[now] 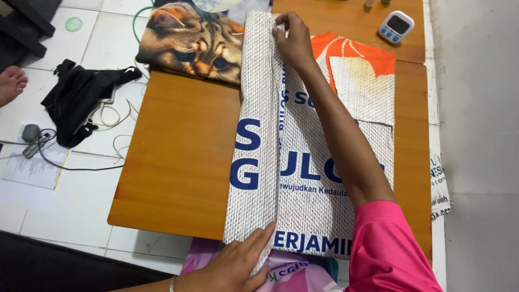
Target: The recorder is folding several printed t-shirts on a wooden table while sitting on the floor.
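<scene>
Looking down from the head camera, a woven white sack (319, 162) with blue lettering and an orange corner lies flat on a low wooden counter (178, 162), its long left edge turned over into a narrow lengthwise fold. The right hand (294, 40), reaching out of a pink sleeve, has its fingers together and pressed flat on the far end of that fold, near the sack's top edge. The left hand (238, 265), with a thin bracelet at the wrist, lies open with fingers together on the near end of the same fold, at the counter's front edge; neither hand is closed around anything, both simply bear down on the material. In my judgement the stiff weave could spring the fold open if either hand lifts, and since the near end hangs a little over the front edge, the sack could slide toward the person's lap and pull the crease crooked. The sack itself is the only container here, and it looks flat and empty, though its inside is hidden. At the counter's far left lies a cushion (192, 40) printed with a cat's face, touching the sack's top corner. A small white timer (396, 26) sits on the far right, well apart from the hands. On the tiled floor to the left lie a black bag (81, 97) and cables (38, 138), with another person's bare foot (11, 82) at the picture's edge.
</scene>
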